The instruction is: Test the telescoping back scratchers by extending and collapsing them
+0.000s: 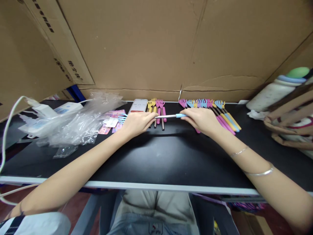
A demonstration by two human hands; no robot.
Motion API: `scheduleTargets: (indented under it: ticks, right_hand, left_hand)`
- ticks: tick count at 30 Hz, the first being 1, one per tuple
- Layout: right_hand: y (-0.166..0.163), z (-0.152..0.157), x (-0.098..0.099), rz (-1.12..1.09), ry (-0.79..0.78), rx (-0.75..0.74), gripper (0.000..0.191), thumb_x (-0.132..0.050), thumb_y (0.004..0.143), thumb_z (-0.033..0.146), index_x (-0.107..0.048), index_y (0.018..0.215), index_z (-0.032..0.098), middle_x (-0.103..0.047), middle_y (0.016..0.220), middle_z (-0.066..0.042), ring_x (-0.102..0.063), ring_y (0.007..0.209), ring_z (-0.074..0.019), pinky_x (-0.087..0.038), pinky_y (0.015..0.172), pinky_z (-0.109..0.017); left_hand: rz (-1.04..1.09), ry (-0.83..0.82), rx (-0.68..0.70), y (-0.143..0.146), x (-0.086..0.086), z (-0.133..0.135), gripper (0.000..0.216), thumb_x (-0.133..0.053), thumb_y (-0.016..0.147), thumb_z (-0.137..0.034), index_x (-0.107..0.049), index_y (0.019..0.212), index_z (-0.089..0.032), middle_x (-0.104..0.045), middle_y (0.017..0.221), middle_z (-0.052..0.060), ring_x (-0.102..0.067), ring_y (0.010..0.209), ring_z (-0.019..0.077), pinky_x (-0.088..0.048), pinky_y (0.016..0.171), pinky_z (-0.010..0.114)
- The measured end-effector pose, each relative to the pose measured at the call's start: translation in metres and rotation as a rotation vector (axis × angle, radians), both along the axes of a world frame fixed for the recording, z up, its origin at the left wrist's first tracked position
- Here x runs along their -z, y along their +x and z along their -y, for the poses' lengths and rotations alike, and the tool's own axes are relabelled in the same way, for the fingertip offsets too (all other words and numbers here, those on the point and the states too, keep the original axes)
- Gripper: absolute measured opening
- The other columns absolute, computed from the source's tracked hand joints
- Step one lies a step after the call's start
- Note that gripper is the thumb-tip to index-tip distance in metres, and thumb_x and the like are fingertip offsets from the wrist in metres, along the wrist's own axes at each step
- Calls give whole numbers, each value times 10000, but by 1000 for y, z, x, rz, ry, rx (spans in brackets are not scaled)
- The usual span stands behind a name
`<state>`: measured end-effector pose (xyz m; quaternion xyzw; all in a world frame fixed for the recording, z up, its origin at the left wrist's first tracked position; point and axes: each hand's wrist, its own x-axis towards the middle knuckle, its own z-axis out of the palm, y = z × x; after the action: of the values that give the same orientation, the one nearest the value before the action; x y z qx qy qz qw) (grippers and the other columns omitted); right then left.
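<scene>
A back scratcher [167,116] with a metal rod is stretched level between my two hands above the table. My left hand [137,123] is closed around its left end; light blue claw fingers [122,118] poke out beyond it. Closed on the light blue handle at the other end is my right hand [200,119]. Yellow back scratchers [152,103] and pink back scratchers [160,104] lie just behind the rod. Behind and beside my right hand runs a row of pink, blue and yellow back scratchers [227,118], partly hidden by it.
A phone [139,104] showing a timer lies behind my left hand, near printed cards [111,122]. Clear plastic bags [80,120] and a white power strip [66,108] with cables fill the left. At right stand a tilted bottle [274,91] and a brown bag [278,125]. Cardboard [146,49] walls the back.
</scene>
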<state>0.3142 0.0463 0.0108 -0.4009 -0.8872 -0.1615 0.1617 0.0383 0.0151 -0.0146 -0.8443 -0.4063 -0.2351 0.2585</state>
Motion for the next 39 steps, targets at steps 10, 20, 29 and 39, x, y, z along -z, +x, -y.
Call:
scheduleTargets:
  ticks: [10,20,29,39]
  right_hand:
    - [3,0,-6,-123,-759,-92,475,-333,912,573,-613,959,192,-508,597,21,-451,494,-88,-326,505,-213]
    - [6,2,-13,-153,-1001,-147,458,-327,911,556,-585,972,183,-482,656,15,-425,539,-83,-345,491,-203]
    - [-9,10,1,-46,-46,12,284,-406,925,419,-572,977,195,-664,858,-38,-579,730,-155,-333,612,-248]
    - [1,-2,9,-55,-168,-44,376,-347,946,490,-617,1017,238,-673,847,-22,-591,726,-144,-331,610,-235]
  left_hand:
    - [-72,73,64,-2,-2,-3,262,-420,962,-306,-659,1045,-240,-668,740,9,-574,719,155,-304,501,273]
    - [-96,178,95,5,-5,4,225,-447,948,-271,-661,996,-221,-652,710,6,-566,697,159,-320,543,280]
    - [-6,8,-61,6,-3,3,255,-403,961,-320,-630,983,-205,-669,752,18,-623,671,155,-296,510,270]
    - [77,-87,-66,6,2,3,248,-449,952,-359,-669,1047,-297,-690,792,-11,-597,748,156,-300,524,257]
